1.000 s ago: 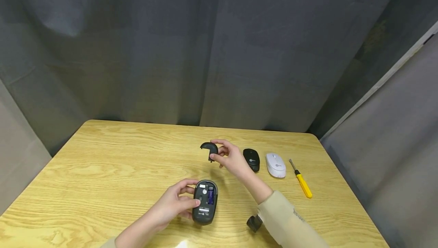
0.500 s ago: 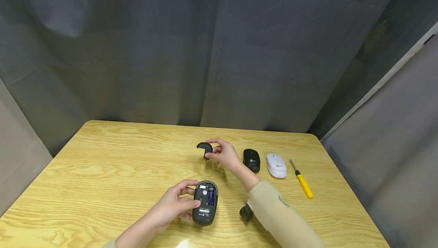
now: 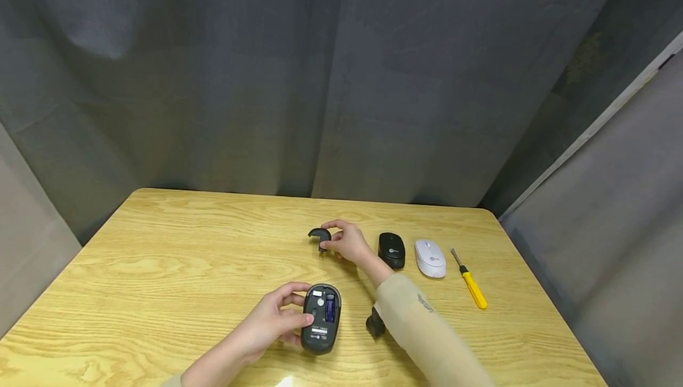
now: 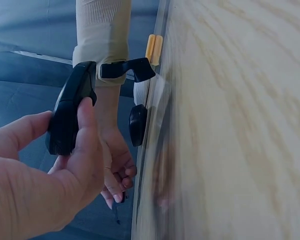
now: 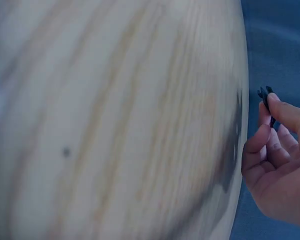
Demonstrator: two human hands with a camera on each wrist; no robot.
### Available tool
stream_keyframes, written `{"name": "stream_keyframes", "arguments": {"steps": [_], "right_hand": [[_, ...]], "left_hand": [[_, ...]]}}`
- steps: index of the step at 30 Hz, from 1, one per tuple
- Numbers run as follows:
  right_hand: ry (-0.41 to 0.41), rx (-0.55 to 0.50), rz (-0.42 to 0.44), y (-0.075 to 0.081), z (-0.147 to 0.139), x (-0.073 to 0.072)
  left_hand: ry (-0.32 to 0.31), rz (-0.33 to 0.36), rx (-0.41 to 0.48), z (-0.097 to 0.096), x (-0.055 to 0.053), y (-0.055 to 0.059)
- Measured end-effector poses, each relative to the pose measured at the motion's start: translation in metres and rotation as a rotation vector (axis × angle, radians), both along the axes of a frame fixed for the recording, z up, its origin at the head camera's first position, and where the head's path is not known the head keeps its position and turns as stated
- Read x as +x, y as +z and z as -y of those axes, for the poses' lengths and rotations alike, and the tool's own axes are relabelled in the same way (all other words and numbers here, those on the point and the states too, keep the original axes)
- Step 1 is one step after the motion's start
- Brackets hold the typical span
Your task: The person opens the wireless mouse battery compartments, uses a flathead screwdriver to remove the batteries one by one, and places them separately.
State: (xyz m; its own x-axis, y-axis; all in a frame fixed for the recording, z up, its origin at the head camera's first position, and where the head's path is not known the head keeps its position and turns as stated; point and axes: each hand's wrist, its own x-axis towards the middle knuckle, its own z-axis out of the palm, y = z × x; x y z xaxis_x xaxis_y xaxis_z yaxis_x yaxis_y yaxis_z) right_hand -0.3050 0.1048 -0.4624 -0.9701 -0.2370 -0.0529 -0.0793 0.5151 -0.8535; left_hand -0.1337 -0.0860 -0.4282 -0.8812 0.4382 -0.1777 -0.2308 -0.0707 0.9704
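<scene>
My left hand grips a black computer mouse above the near middle of the table, its underside facing up. A blue battery shows in the uncovered compartment. Farther back, my right hand pinches the curved black battery cover between thumb and fingers. In the left wrist view the mouse appears edge-on between thumb and fingers. The right wrist view shows the cover only as a thin dark edge at my fingertips.
On the wooden table, a second black mouse, a white mouse and a yellow-handled screwdriver lie to the right. A grey curtain hangs behind the table.
My right hand has moved a little left with the battery cover, and lately slightly down towards the table. My left hand and the mouse have barely moved.
</scene>
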Motion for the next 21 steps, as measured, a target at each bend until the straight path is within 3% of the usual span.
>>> {"name": "stream_keyframes", "arguments": {"steps": [8,13,18,21], "right_hand": [[-0.014,0.075,-0.006,-0.01,0.002,-0.009],[0.016,0.097,-0.04,-0.007,0.001,-0.009],[0.023,0.2,-0.091,-0.006,0.0,-0.012],[0.021,0.246,-0.08,-0.008,-0.001,-0.016]], "left_hand": [[-0.008,-0.003,0.0,-0.001,0.0,0.001],[-0.009,-0.006,-0.001,-0.001,0.001,0.001],[-0.016,-0.007,0.002,-0.002,0.001,0.0],[-0.019,-0.009,0.005,-0.002,0.001,-0.001]]}}
